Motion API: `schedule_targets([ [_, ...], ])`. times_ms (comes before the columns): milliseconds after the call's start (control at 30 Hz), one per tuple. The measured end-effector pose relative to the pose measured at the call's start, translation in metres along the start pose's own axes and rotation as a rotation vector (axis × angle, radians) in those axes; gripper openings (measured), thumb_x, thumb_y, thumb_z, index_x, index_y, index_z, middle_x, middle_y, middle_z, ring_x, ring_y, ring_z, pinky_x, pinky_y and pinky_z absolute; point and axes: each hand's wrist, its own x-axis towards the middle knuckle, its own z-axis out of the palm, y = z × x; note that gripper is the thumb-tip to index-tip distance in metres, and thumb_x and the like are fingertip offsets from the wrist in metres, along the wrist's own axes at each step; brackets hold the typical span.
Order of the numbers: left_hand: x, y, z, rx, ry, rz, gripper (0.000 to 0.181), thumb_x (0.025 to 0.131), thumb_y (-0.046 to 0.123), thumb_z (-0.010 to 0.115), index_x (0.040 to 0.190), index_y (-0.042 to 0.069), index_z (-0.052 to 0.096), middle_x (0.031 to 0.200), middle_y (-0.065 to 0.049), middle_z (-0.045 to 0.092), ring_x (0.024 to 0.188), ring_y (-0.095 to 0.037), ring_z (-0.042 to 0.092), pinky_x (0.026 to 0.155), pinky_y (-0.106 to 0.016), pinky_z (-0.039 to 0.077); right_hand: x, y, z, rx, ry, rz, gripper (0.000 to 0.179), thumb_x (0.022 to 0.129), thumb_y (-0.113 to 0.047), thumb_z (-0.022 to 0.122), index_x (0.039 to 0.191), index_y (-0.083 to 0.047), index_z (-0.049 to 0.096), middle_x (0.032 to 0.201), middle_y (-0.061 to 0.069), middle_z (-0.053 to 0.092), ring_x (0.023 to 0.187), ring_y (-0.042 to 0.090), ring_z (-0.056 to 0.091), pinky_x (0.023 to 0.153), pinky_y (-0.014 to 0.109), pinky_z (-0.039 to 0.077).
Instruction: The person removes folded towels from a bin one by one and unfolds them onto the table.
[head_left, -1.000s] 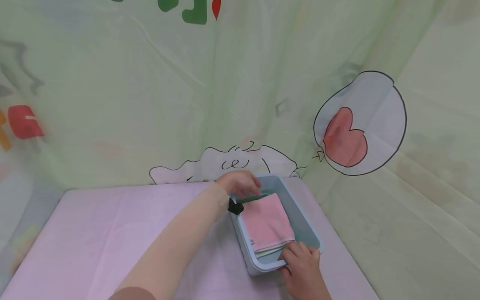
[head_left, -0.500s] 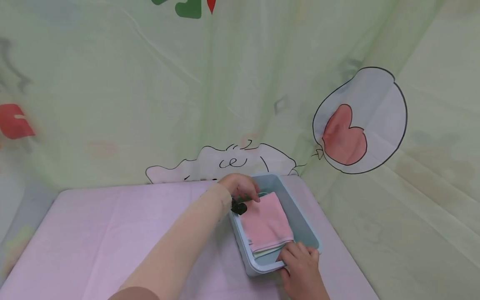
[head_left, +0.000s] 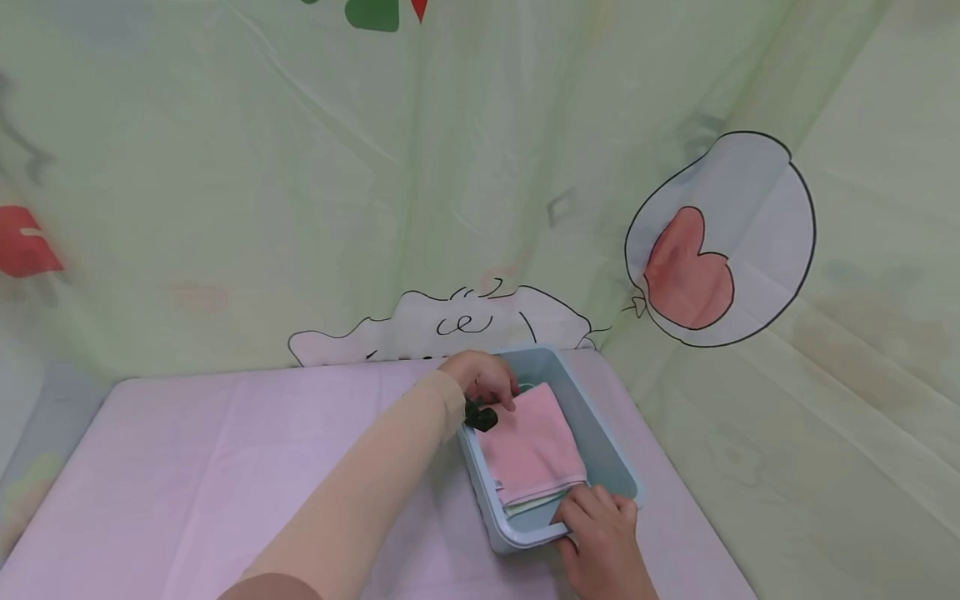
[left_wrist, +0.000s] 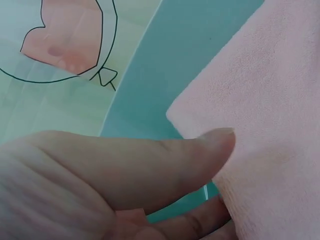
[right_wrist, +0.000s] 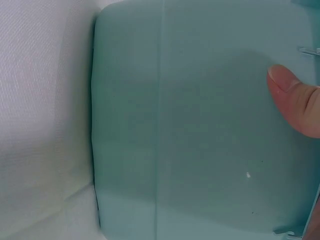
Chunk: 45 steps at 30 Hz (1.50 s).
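Observation:
A folded pink towel (head_left: 536, 446) lies in a light blue plastic bin (head_left: 603, 442), with the edge of a pale green cloth (head_left: 528, 506) showing beneath its near side. My left hand (head_left: 483, 379) reaches into the far end of the bin. In the left wrist view its thumb (left_wrist: 200, 155) lies on top of the towel's edge while the fingers pass under it, pinching the edge. My right hand (head_left: 606, 533) grips the bin's near rim, fingers inside. Its thumb (right_wrist: 295, 100) rests against the outer wall in the right wrist view.
The bin stands on a table with a pale lilac cover (head_left: 300, 450), near its right edge. Behind and to the right hangs a pale green curtain (head_left: 300, 183) with printed drawings. A black device (head_left: 482, 417) sits at my left wrist.
My left hand has lowered slightly, bringing its thumb onto the towel's far edge with the fingers beneath. My right hand stays on the bin's near rim.

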Motion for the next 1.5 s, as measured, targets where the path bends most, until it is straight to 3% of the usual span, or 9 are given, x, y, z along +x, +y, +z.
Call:
schedule_targets([
  [367,0.005,0.000,0.003,0.158,0.018,-0.025,0.060,0.095,0.001,0.078,0.152,0.006,0.060,0.160,-0.015,0.054,0.131,-0.028,0.057,0.122,-0.045,0.048,0.002,-0.003,-0.001,-0.012,-0.027,0.031,0.056,0.050,0.003,0.095,0.077,-0.029,0.058,0.085,-0.018,0.051,0.082,0.003,0.044,0.084,0.040,0.029],
  [533,0.003,0.001,0.005,0.132,0.015,-0.023,0.057,0.097,-0.003,0.072,0.152,0.006,0.059,0.148,-0.014,0.060,0.110,-0.026,0.062,0.094,-0.034,0.058,0.000,-0.002,0.001,-0.014,-0.028,0.036,0.056,0.051,0.003,0.095,0.077,-0.030,0.058,0.085,-0.019,0.050,0.081,0.002,0.043,0.083,0.039,0.029],
  [633,0.002,0.001,0.006,0.122,0.008,-0.003,0.055,0.098,-0.004,0.069,0.151,0.007,0.060,0.134,-0.012,0.065,0.096,-0.024,0.064,0.077,-0.030,0.055,-0.001,-0.001,0.001,-0.013,-0.018,0.025,0.056,0.051,0.003,0.094,0.076,-0.030,0.057,0.085,-0.019,0.050,0.081,0.002,0.043,0.083,0.038,0.028],
  [733,0.003,0.001,0.006,0.118,0.013,0.023,0.051,0.098,-0.003,0.070,0.147,0.008,0.064,0.121,-0.010,0.065,0.085,-0.022,0.063,0.070,-0.029,0.053,-0.002,0.000,0.002,-0.009,-0.004,0.010,0.054,0.052,0.004,0.091,0.076,-0.030,0.057,0.085,-0.019,0.050,0.081,0.002,0.043,0.083,0.037,0.026],
  [1033,0.005,-0.002,0.004,0.134,0.020,0.156,0.033,0.097,0.002,0.074,0.129,0.011,0.075,0.106,-0.005,0.071,0.091,-0.020,0.066,0.080,-0.029,0.056,-0.001,0.000,0.002,-0.002,-0.003,0.005,0.054,0.052,0.003,0.092,0.077,-0.031,0.058,0.085,-0.019,0.051,0.083,0.002,0.045,0.084,0.037,0.026],
  [1267,-0.002,0.002,0.003,0.040,-0.053,0.229,0.032,0.097,-0.003,0.071,0.126,0.007,0.076,0.110,-0.006,0.073,0.093,-0.018,0.071,0.082,-0.028,0.061,-0.001,-0.002,0.001,-0.005,-0.007,0.016,0.054,0.052,0.004,0.092,0.077,-0.031,0.059,0.085,-0.019,0.052,0.083,0.003,0.046,0.085,0.038,0.028],
  [1500,-0.010,0.008,0.006,0.050,-0.022,0.275,0.029,0.096,-0.002,0.074,0.123,0.009,0.077,0.111,-0.005,0.073,0.097,-0.019,0.070,0.087,-0.029,0.061,-0.002,-0.004,0.001,-0.027,0.003,0.030,0.054,0.051,0.003,0.093,0.077,-0.031,0.060,0.085,-0.020,0.052,0.081,0.002,0.045,0.082,0.036,0.026],
])
